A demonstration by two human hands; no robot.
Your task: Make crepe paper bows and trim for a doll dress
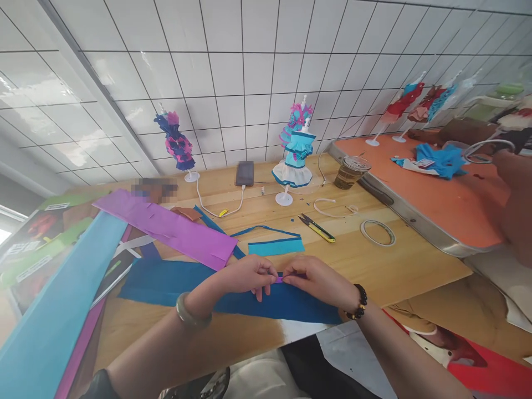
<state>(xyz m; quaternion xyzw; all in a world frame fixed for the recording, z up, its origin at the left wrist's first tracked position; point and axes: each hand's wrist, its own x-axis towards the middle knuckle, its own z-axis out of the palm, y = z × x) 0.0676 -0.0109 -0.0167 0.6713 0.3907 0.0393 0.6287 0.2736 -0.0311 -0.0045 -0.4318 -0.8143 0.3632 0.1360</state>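
Note:
Between the fingertips of both my hands is a small purple piece (279, 280), paper or cloth; I cannot tell which. My left hand (247, 275) pinches one end and my right hand (318, 280) the other. Beneath them lies a wide dark blue sheet (178, 282). Just beyond my fingers is a light blue strip (276, 245) with a dark blue edge and a thin dark blue band (264, 228) looping behind it. Yellow-handled thread snips (318, 228) rest to the right of these. A purple sheet (170, 227) lies to the left.
A long light blue sheet (62, 299) spans the left side. Dress stands (293, 149) (177, 144), a phone-like device (245, 173) with a white cable, a cup (351, 172) and a tape roll (377, 233) are farther back. An orange table (436, 205) adjoins at right, with someone's arm (513, 205).

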